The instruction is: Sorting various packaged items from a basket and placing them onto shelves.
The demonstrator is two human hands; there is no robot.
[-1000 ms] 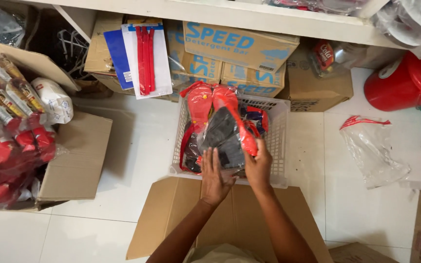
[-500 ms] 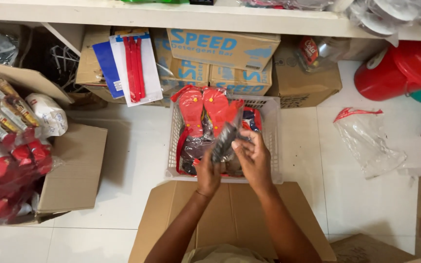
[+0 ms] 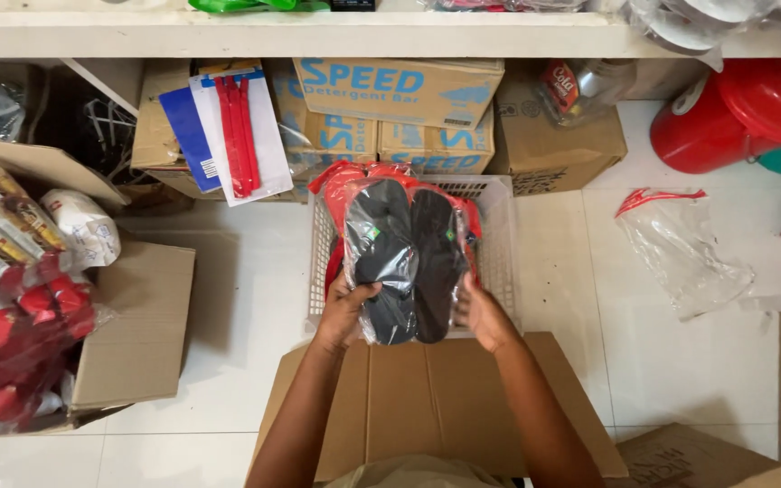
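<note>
White tile floor; over the white basket (image 3: 499, 258), left hand (image 3: 343, 312) and right hand (image 3: 484, 314) clasp bagged black slippers (image 3: 404, 258) from both sides.

Both my forearms extend fwd from bottom edge of view, bare, converging slightly toward centre. Elbows out of frame.

L hand (image 3: 343, 309): wrist straight, palm facing right/inward, thumb on top pointing toward centre, remaining fingers wrapped underneath and mostly hidden. Grip closed on lower left edge of the pack of black slippers (image 3: 404, 258).

R hand (image 3: 485, 314): wrist slightly bent inward, palm facing left, fingers curled against lower right edge of same pack, fingertips partly hidden behind it. Grip closed.

Hands at approx. equal height, apart from each other, the pack between them. Both arms roughly symmetrical abt. the body midline.
</note>
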